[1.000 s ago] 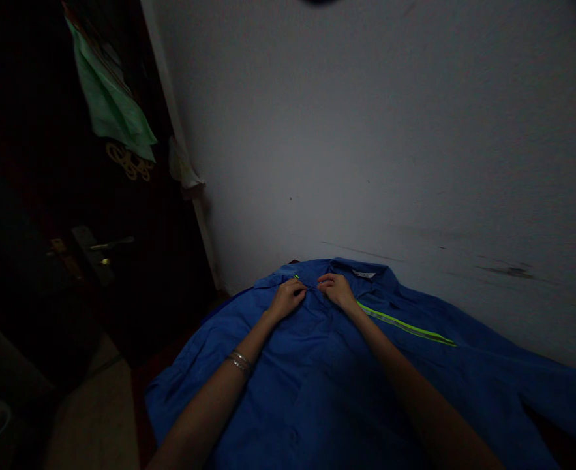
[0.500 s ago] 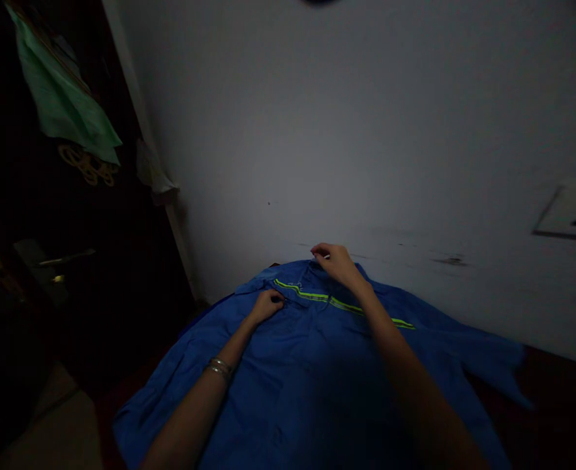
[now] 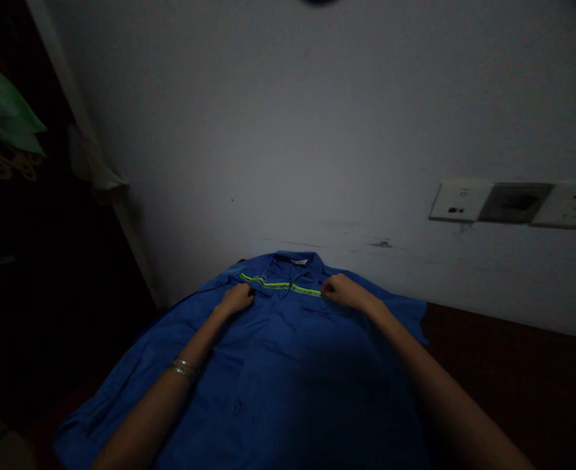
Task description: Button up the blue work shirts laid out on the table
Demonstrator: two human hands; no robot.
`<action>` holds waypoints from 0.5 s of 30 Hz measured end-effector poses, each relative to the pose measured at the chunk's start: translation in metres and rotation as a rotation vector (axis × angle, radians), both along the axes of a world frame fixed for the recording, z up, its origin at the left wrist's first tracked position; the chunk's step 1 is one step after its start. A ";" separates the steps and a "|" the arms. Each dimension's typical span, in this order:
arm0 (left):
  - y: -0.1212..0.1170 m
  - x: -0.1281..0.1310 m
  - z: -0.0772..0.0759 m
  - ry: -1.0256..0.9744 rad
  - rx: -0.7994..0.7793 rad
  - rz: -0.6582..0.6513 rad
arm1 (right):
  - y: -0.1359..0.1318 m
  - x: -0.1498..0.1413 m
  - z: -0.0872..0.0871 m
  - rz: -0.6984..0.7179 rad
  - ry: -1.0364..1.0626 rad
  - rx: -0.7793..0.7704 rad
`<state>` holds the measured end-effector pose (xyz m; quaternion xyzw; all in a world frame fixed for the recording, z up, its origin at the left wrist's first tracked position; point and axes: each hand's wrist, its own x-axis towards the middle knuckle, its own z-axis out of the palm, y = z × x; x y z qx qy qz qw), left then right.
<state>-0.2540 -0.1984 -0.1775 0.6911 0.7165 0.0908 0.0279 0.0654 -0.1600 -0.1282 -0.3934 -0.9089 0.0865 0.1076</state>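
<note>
A blue work jacket [image 3: 268,346] with a yellow-green stripe [image 3: 307,290] across the chest lies spread front up, its collar [image 3: 297,258] by the wall. My left hand [image 3: 237,298], a bracelet on its wrist, is closed on the jacket's chest just below the stripe. On the other side of the chest, my right hand [image 3: 344,292] pinches the cloth at the stripe's end. A pale label shows inside the collar. The fingertips of both hands are partly hidden, and the lower jacket is dim.
A white wall [image 3: 292,143] rises behind the jacket, with sockets [image 3: 464,201] at the right. Dark reddish surface [image 3: 488,352] shows to the right. Green cloth [image 3: 4,98] hangs at the far left, near a pale bag [image 3: 94,163] by the door frame.
My right hand has come down from the collar to the right side of the chest and grips cloth there. The view has turned right, bringing more sockets in. My left hand stays at the chest.
</note>
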 end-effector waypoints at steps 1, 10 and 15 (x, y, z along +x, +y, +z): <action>-0.003 0.004 0.004 0.054 -0.014 0.017 | -0.001 0.007 -0.009 -0.012 0.001 -0.014; -0.019 0.047 0.040 0.008 -0.135 -0.017 | 0.001 0.019 -0.046 -0.011 0.138 -0.093; -0.009 0.098 0.038 -0.261 -0.355 -0.310 | -0.001 0.013 -0.057 -0.073 0.115 -0.048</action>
